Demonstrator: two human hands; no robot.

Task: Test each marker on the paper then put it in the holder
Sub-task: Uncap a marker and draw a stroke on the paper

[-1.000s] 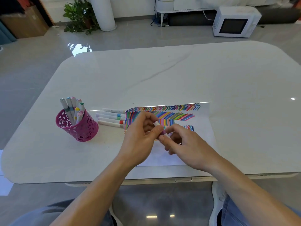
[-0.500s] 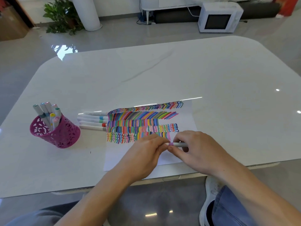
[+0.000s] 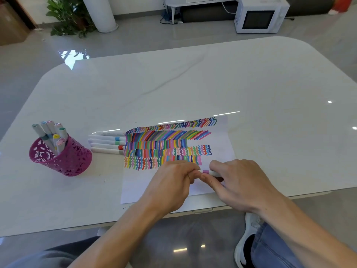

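I have a slim white marker with a purple band held level, just above the paper and close to the counter's near edge. My left hand pinches its left end with curled fingers. My right hand grips the barrel between thumb and fingertips. Both hands hide the tip, so I cannot tell whether the cap is seated. The paper is a plain white sheet, its far half filled with rows of short strokes, zigzags and squiggles in many colours. The holder stands toward the counter's left edge, a round magenta cup of cut-out lattice, with capped markers upright in it, their pastel ends showing. Between holder and paper lie spare markers side by side, white barrels with blue, green, red and grey bands. Their print is too small to read. The counter is glossy white stone with faint grey veins and rounded corners.
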